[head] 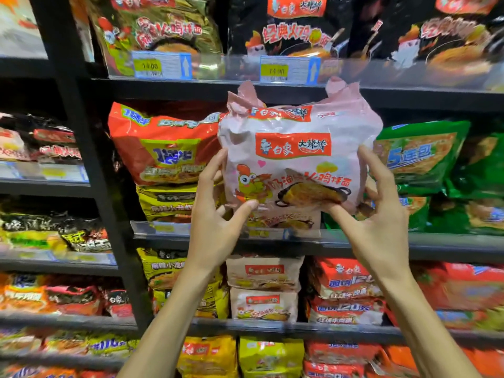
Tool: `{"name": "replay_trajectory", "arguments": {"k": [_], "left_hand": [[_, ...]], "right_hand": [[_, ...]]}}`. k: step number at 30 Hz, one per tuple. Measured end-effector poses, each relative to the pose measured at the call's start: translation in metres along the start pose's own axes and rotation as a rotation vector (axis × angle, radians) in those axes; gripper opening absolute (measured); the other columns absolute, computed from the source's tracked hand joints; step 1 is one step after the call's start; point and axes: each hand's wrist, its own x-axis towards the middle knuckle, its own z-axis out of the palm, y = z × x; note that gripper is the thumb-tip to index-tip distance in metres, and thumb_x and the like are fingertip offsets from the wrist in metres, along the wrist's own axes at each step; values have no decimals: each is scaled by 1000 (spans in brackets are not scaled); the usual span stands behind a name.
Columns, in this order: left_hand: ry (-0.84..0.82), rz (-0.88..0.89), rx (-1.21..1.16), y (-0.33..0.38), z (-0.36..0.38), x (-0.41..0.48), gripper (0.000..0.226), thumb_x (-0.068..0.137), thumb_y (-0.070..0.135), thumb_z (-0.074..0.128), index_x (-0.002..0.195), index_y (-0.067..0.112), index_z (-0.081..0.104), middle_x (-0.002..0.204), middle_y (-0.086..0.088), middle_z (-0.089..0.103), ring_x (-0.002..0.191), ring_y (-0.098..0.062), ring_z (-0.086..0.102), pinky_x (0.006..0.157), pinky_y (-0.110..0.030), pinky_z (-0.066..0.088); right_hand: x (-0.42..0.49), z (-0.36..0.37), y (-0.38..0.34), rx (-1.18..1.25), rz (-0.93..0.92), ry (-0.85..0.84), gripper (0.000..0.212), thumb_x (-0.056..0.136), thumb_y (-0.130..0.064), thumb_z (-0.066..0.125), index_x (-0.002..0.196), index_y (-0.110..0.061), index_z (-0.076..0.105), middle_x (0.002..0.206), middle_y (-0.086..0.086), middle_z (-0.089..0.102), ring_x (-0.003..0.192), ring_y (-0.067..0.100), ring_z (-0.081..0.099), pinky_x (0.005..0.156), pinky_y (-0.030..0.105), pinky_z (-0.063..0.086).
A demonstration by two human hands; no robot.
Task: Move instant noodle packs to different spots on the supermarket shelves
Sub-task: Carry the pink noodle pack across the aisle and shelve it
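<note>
A pink multi-pack of instant noodles (297, 162) with a cartoon chicken stands upright at the middle shelf, above another pink pack (283, 219) lying on that shelf. My left hand (215, 216) grips its left side, thumb on the lower front and fingers reaching round the edge. My right hand (381, 222) holds its right side, thumb under the lower front and fingers up along the edge. Whether the pack's bottom rests on the lower pack is hidden by my hands.
An orange pack (163, 148) stands left of the pink one and green packs (425, 154) right of it. Black and gold packs (294, 28) fill the shelf above, behind clear price rails (275, 69). Pink, yellow and red packs (264, 290) fill the lower shelves. A black upright (81, 132) divides the bays.
</note>
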Motion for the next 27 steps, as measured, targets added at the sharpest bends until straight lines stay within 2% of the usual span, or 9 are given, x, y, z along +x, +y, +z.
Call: {"name": "replay_trajectory", "arguments": {"k": [3,7,9,12,14,17,20,24,27], "left_hand": [[3,33,10,-9,4,7,91,88,1,77,145,56,33,159,12,33,147,-16,39,97,-47,59],[44,48,58,-26,11,14,88,87,-2,76,151,39,30,158,16,32,147,-18,38,101,-47,57],[56,81,93,-33,13,17,88,86,-5,74,152,33,30,157,20,32,147,-18,39,107,-53,51],[58,103,170,-39,17,20,86,87,-8,70,153,29,29,154,26,34,148,-15,37,116,-54,42],[66,105,197,-42,19,20,83,87,-9,67,154,24,30,155,13,38,146,-18,39,117,-53,39],[81,95,205,-52,22,24,80,88,-8,64,154,23,31,157,2,40,146,-22,41,117,-54,39],[68,98,200,-61,22,28,82,90,-5,63,154,33,30,154,10,41,145,-19,42,116,-52,41],[83,112,236,-67,22,28,80,90,-6,65,153,30,32,144,36,33,137,17,32,116,-16,32],[82,125,229,-67,26,31,80,89,-8,64,151,30,30,144,33,32,136,18,32,117,-16,31]], "right_hand": [[5,4,13,-44,-30,20,89,79,6,76,151,-31,37,129,-37,54,85,17,65,77,33,59],[7,15,27,-63,-46,63,91,77,11,72,150,-31,36,139,-10,58,74,2,60,77,14,52],[9,21,36,-56,-63,72,91,77,11,72,149,-31,37,145,-24,50,77,-1,59,80,11,51],[13,29,48,-59,-76,74,93,78,8,72,150,-36,33,149,-30,40,93,7,55,87,19,52],[16,33,54,-68,-76,71,97,78,9,70,150,-41,29,150,-18,44,95,10,54,88,25,54],[18,39,62,-50,-75,67,100,78,13,69,149,-45,28,148,-23,40,99,12,54,87,35,56],[22,43,66,-31,-54,75,103,78,14,69,148,-51,28,150,-20,39,130,18,54,91,46,56],[23,48,69,-79,-54,85,101,79,12,67,147,-49,25,151,-6,47,121,29,60,84,33,58],[27,49,72,-71,-51,109,100,77,15,64,147,-47,27,148,-27,38,128,15,54,88,44,56]]}}
